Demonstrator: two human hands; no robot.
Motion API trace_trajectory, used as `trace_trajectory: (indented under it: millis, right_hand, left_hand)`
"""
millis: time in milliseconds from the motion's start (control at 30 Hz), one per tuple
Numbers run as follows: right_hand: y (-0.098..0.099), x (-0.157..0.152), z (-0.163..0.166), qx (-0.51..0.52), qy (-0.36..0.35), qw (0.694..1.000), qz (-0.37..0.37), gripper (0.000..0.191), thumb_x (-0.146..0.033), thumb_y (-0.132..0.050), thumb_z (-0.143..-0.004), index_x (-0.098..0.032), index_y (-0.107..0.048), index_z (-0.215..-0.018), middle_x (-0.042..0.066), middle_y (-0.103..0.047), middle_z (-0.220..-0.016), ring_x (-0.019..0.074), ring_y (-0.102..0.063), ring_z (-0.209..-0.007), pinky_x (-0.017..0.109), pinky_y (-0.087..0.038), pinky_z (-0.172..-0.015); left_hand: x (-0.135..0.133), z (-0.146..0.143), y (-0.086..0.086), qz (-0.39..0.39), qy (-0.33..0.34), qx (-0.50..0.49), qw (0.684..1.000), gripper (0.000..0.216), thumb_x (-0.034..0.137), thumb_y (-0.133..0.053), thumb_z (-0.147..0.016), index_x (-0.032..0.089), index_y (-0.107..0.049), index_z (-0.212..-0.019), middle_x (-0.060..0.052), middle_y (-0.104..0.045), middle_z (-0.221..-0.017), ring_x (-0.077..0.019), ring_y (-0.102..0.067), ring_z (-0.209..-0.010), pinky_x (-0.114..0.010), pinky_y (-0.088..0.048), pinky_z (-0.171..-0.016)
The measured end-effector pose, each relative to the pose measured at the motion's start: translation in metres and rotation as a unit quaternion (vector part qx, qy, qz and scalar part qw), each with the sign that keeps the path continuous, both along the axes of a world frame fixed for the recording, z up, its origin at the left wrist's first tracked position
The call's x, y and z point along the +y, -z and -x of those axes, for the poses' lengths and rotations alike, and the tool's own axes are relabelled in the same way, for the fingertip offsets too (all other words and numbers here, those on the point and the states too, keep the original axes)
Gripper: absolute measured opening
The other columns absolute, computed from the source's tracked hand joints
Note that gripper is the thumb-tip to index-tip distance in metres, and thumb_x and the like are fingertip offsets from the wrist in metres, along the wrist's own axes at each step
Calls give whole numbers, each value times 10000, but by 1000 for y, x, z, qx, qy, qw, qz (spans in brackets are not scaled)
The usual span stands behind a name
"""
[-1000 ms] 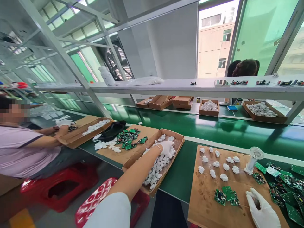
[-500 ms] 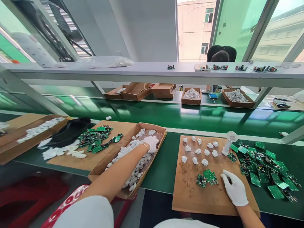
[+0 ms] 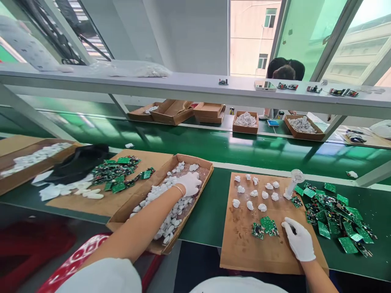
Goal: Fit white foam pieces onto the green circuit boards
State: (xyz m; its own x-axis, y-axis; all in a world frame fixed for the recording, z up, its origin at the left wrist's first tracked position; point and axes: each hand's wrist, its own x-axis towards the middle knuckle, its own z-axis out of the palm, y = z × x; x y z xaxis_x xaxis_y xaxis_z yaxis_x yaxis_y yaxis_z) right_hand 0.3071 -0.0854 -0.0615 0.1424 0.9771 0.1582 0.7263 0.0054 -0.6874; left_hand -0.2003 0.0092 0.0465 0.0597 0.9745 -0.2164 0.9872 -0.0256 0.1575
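My left hand [image 3: 189, 183], in a white glove, reaches into a long cardboard box [image 3: 205, 179] that holds many small white lumps [image 3: 171, 221]. Its fingers look slightly spread over the lumps, and the fingertips are partly hidden. On a brown cardboard sheet [image 3: 241, 248] rests my right hand [image 3: 297, 238], also gloved. Its thumb and forefinger are apart, with no object visible between them. Left of it lie green circuit boards [image 3: 269, 226]. Several white lumps [image 3: 253, 193] are spread over the upper part of the sheet, beside a clear plastic piece [image 3: 295, 183] standing upright.
A heap of circuit boards [image 3: 339, 215] lies at the right, and another pile [image 3: 117, 173] on cardboard at the left. White gloves [image 3: 73, 189] and a black item [image 3: 81, 162] lie nearby. A shelf [image 3: 195, 83] crosses above the green bench. A person [image 3: 285, 70] bends beyond it.
The view has shifted slightly. My left hand is still in the box, its fingers a little more spread. My right hand stays on the cardboard sheet.
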Motion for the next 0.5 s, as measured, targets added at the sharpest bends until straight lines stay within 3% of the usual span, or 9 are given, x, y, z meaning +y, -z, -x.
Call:
trace_trajectory:
  millis: [300,500]
  right_hand:
    - [0,3,-2,-21,2,1000,-12,414,-519,-534,-761,-184,-755,-863,121,-755,-944,295,-717,-873,402,-574,-817]
    - [4,3,-6,-20,5,1000,2,418,-502,-545,-766,-172,-748,-921,120,-750,-982,299,-712,-906,409,-567,-840]
  left_hand:
    - [-9,-8,3,-32,-29,-54,998,342,339,-573,-915,146,-564,-1197,-100,-585,-1207,-227,-601,-1044,-433,-528,-879]
    - [-6,13,-11,-69,-75,-110,989,361,362,-589,-901,133,-579,-1180,-75,-591,-1190,-263,-601,-1048,-422,-532,-870]
